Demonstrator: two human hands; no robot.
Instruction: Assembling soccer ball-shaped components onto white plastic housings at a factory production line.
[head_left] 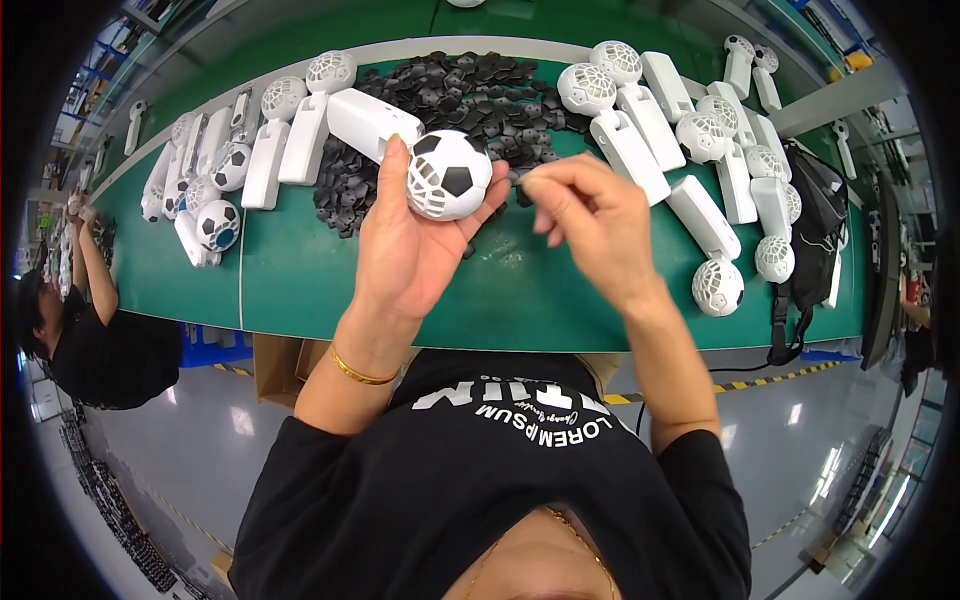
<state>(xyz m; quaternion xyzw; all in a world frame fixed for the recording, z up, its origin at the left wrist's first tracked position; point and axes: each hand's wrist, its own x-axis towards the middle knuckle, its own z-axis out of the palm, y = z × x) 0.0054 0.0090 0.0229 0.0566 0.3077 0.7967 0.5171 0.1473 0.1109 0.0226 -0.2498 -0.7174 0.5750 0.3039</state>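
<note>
In my left hand [410, 250] rests a white device with a round head [449, 174] patterned like a football, part solid black-and-white panels and part open lattice. Its white rectangular body [365, 122] slants up and left, away from my palm. My thumb presses the side of the ball and my fingers curl beneath it. Just right of the ball, my right hand [595, 215] is pinched, slightly blurred. A small dark piece [518, 177] shows at its fingertips, like the black pieces in the pile [460, 90] behind. The pile consists of many small flat black parts.
Several similar white ball-headed devices [220, 225] lie at the left, and more [717, 287] at the right. A black bag [815, 200] with straps sits at the right end of the green table [540, 300]. Another person [90, 340] works at far left.
</note>
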